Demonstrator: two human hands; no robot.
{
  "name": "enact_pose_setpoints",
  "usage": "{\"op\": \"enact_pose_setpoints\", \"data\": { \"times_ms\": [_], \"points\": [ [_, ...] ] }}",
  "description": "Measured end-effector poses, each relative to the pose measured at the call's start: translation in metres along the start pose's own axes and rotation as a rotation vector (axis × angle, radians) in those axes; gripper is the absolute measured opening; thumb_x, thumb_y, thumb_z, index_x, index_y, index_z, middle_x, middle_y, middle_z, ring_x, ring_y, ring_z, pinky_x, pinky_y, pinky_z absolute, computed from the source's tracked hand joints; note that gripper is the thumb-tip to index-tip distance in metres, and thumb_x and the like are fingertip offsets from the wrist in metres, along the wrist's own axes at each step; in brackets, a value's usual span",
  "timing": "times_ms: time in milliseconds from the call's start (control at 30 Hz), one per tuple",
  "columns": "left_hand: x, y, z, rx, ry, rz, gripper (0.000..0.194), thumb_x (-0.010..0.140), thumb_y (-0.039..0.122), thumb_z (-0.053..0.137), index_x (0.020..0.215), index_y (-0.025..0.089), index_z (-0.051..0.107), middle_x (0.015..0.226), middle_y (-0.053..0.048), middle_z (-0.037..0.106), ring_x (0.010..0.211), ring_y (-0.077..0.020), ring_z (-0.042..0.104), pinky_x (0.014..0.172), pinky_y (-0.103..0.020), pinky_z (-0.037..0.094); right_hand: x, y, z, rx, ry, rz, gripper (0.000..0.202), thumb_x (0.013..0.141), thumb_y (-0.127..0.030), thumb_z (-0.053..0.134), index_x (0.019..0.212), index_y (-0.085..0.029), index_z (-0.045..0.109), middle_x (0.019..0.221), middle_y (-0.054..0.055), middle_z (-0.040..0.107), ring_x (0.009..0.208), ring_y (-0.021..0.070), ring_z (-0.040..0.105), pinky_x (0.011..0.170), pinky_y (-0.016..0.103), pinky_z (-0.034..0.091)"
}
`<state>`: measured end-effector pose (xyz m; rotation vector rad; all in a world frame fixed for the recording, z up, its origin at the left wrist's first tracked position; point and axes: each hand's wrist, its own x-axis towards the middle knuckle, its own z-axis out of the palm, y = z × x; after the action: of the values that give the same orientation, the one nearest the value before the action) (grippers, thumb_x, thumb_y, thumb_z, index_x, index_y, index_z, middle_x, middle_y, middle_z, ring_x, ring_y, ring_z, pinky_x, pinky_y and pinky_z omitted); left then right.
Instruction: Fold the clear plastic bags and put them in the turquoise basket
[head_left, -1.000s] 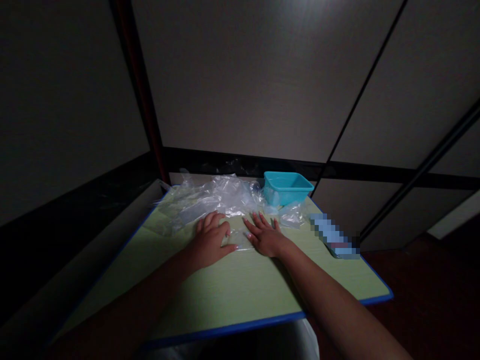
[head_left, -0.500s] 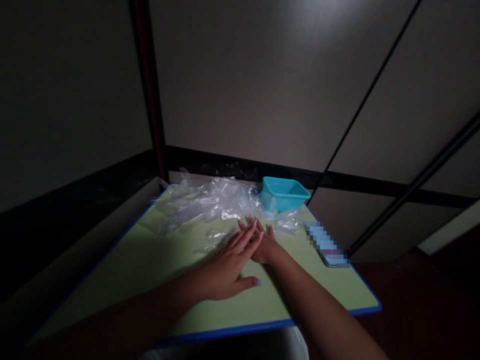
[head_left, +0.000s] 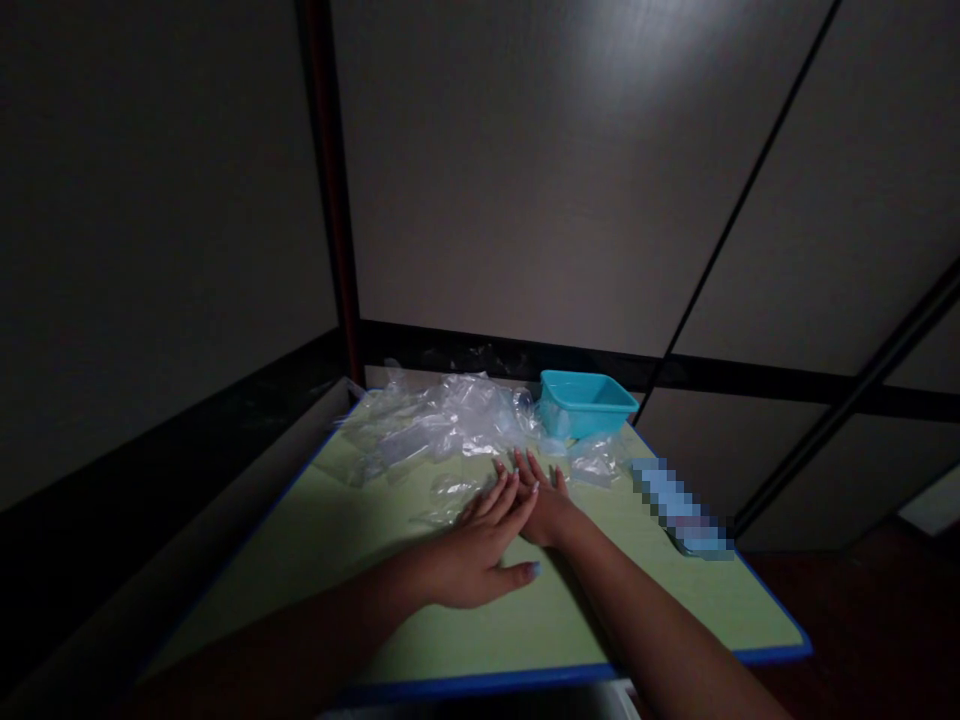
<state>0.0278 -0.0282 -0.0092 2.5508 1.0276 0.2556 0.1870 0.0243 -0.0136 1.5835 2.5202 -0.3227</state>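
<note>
My left hand [head_left: 476,560] lies palm down with its fingers stretched out, the fingertips over part of my right hand [head_left: 546,508]. Beneath it, my right hand rests on the green table [head_left: 450,645], its fingers apart and pointing away from me. Neither hand holds anything. A small crumpled piece of clear plastic [head_left: 450,490] is just left of the fingertips. Behind the hands spreads a pile of clear plastic bags [head_left: 472,410]. A turquoise basket [head_left: 592,405] stands at the back right of the pile, with another clear bag [head_left: 598,460] in front of it.
A pixelated light blue flat object [head_left: 682,510] lies near the table's right edge. Blue edging runs round the table. Panelled walls [head_left: 510,200] rise behind and to the left. Something pale [head_left: 592,700] shows below the front edge.
The camera view has shifted, so the table and everything on it sit lower and further right. My left hand's fingers have drawn slightly back from my right hand's fingertips.
</note>
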Motion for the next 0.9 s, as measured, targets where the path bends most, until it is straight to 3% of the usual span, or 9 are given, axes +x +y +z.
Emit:
{"op": "enact_pose_setpoints", "data": {
  "times_ms": [133, 200, 300, 467, 567, 700, 900],
  "points": [
    [-0.002, 0.002, -0.004, -0.024, -0.023, -0.100, 0.078, 0.086, 0.059, 0.034, 0.142, 0.026, -0.009, 0.147, -0.012, -0.016, 0.132, -0.0337, -0.015, 0.103, -0.059, 0.012, 0.000, -0.001, -0.002, -0.014, -0.030, -0.040, 0.062, 0.088, -0.049, 0.025, 0.142, -0.036, -0.004, 0.148, -0.003, -0.016, 0.133, 0.0285, -0.020, 0.095, 0.068, 0.001],
    [-0.002, 0.001, -0.006, -0.011, -0.023, -0.159, 0.075, 0.087, 0.059, 0.031, 0.142, 0.028, -0.007, 0.148, -0.011, -0.014, 0.132, -0.0334, -0.016, 0.101, -0.061, 0.010, -0.001, -0.002, -0.003, 0.000, -0.014, 0.016, 0.061, 0.089, -0.048, 0.023, 0.142, -0.033, -0.004, 0.148, 0.000, -0.017, 0.134, 0.0281, -0.018, 0.097, 0.066, 0.001],
    [-0.002, -0.003, -0.003, 0.008, 0.031, -0.301, 0.068, 0.088, 0.060, 0.023, 0.143, 0.028, 0.000, 0.148, -0.011, -0.011, 0.133, -0.0344, -0.014, 0.100, -0.063, 0.009, -0.002, -0.002, -0.004, 0.042, 0.022, 0.037, 0.058, 0.091, -0.049, 0.016, 0.143, -0.031, -0.003, 0.149, 0.003, -0.014, 0.135, 0.0260, -0.015, 0.100, 0.062, 0.001],
    [-0.005, -0.008, 0.007, 0.068, 0.118, -0.432, 0.066, 0.086, 0.062, 0.029, 0.142, 0.034, 0.011, 0.149, -0.011, -0.007, 0.131, -0.0419, -0.011, 0.092, -0.072, 0.008, -0.004, -0.004, -0.001, 0.045, 0.041, 0.042, 0.057, 0.091, -0.051, 0.010, 0.143, -0.032, -0.002, 0.149, 0.002, -0.013, 0.135, 0.0245, -0.014, 0.101, 0.061, 0.001],
    [-0.002, -0.006, 0.008, 0.127, 0.235, -0.310, 0.069, 0.086, 0.061, 0.031, 0.143, 0.030, 0.008, 0.149, -0.012, -0.009, 0.133, -0.0368, -0.011, 0.099, -0.066, 0.004, -0.001, -0.003, 0.002, 0.012, 0.034, 0.022, 0.056, 0.091, -0.048, 0.012, 0.143, -0.031, -0.003, 0.149, 0.002, -0.014, 0.135, 0.0251, -0.014, 0.101, 0.061, 0.003],
    [0.004, -0.003, 0.004, 0.112, 0.175, -0.087, 0.071, 0.088, 0.059, 0.027, 0.144, 0.021, 0.004, 0.150, -0.011, -0.001, 0.137, -0.0255, -0.005, 0.108, -0.051, 0.008, 0.002, -0.001, 0.004, -0.057, -0.012, 0.051, 0.060, 0.091, -0.042, 0.022, 0.143, -0.028, -0.003, 0.148, 0.002, -0.016, 0.134, 0.0250, -0.018, 0.101, 0.061, 0.002],
    [0.008, -0.017, 0.008, 0.122, 0.103, -0.152, 0.071, 0.089, 0.057, 0.021, 0.143, 0.012, 0.013, 0.149, -0.013, 0.004, 0.137, -0.0251, 0.004, 0.109, -0.046, 0.011, -0.001, -0.003, 0.000, 0.015, 0.022, 0.034, 0.058, 0.091, -0.046, 0.019, 0.143, -0.030, 0.000, 0.149, 0.003, -0.013, 0.135, 0.0257, -0.014, 0.101, 0.061, 0.001]
  ]
}}
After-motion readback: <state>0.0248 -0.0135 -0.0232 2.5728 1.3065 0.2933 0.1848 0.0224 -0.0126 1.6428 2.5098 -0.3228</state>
